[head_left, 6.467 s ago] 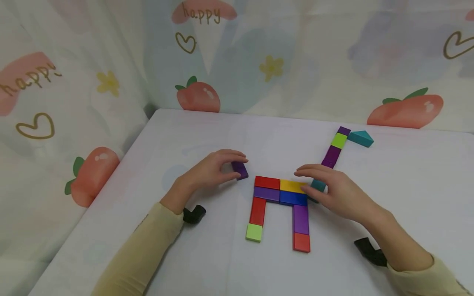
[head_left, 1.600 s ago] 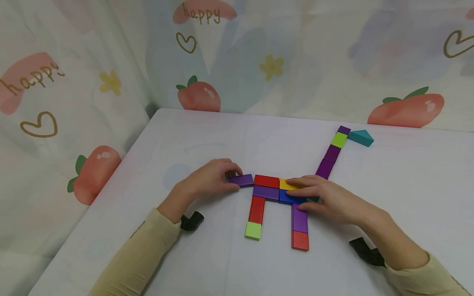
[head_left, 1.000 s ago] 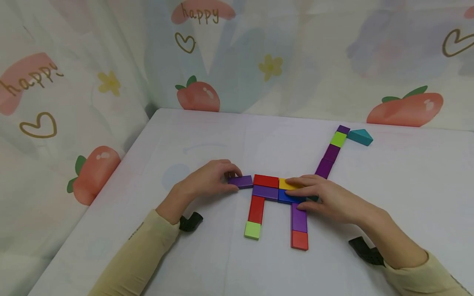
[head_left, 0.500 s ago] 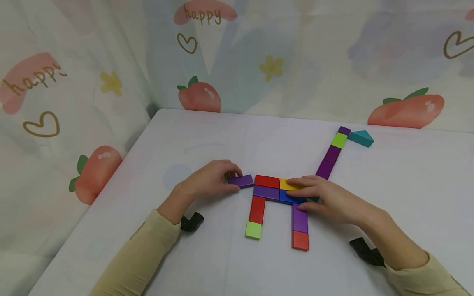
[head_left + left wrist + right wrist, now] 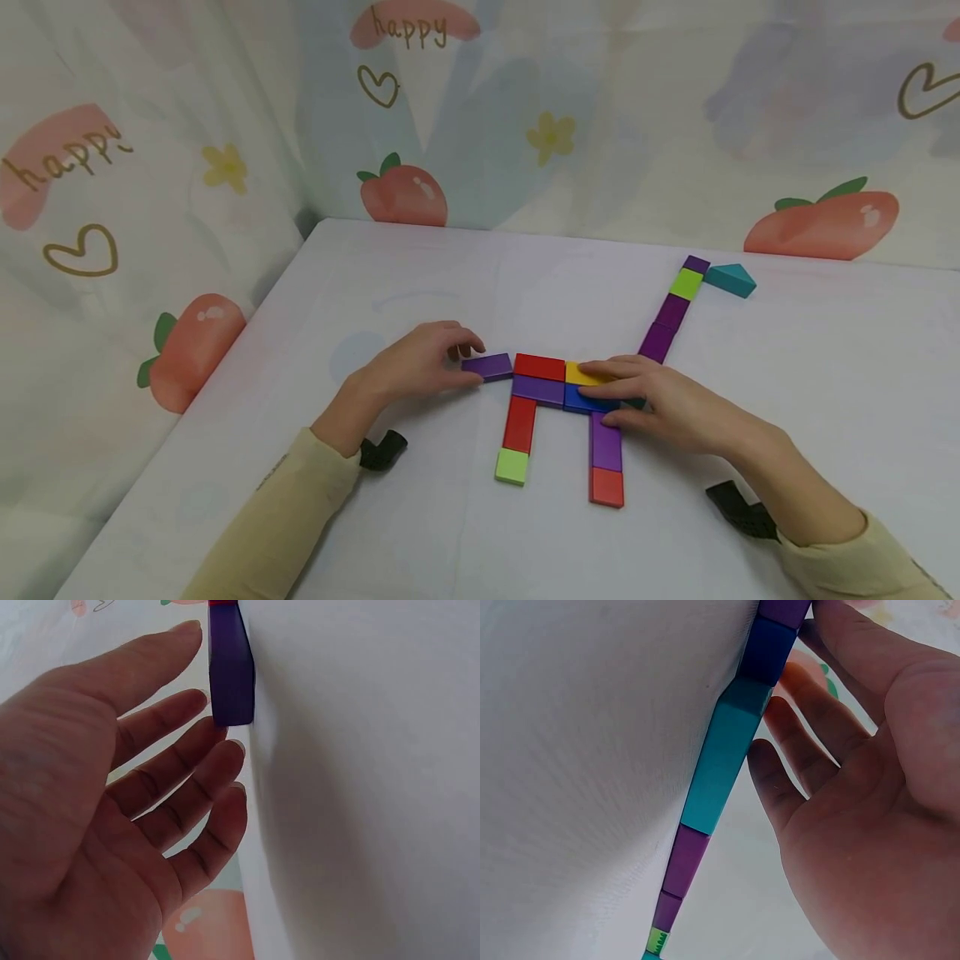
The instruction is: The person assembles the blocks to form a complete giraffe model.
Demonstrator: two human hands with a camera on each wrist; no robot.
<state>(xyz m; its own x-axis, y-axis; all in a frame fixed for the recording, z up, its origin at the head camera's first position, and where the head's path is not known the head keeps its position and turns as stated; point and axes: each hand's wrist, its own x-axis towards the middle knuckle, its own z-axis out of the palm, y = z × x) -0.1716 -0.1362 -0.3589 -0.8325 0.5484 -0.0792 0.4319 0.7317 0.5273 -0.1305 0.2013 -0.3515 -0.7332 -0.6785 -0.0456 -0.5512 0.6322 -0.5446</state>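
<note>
My left hand point(image 5: 420, 364) is beside the outer end of a purple block point(image 5: 487, 367). In the left wrist view its thumb and fingers stand apart, with none curled round the block. That block lies flat on the table, its right end next to a red block point(image 5: 540, 366). My right hand point(image 5: 667, 408) rests its fingertips on a yellow block point(image 5: 581, 373) and a blue block point(image 5: 588, 400), with the thumb at the top of a violet leg block point(image 5: 607, 446). It mostly hides a teal block in the head view; the right wrist view shows that teal block point(image 5: 724, 757) plainly.
A slanting row of dark purple blocks point(image 5: 664, 313) and a green one point(image 5: 686, 284) runs toward the back, beside a teal triangular block point(image 5: 731, 280). Another leg has a red block point(image 5: 520, 423) and a light green block point(image 5: 512, 467). Printed cloth hangs behind and left.
Since the oldest frame, the purple block has turned lengthwise and come up to the red block. My right fingers came down onto the blocks. Most recently, my left fingers lifted off the purple block.
</note>
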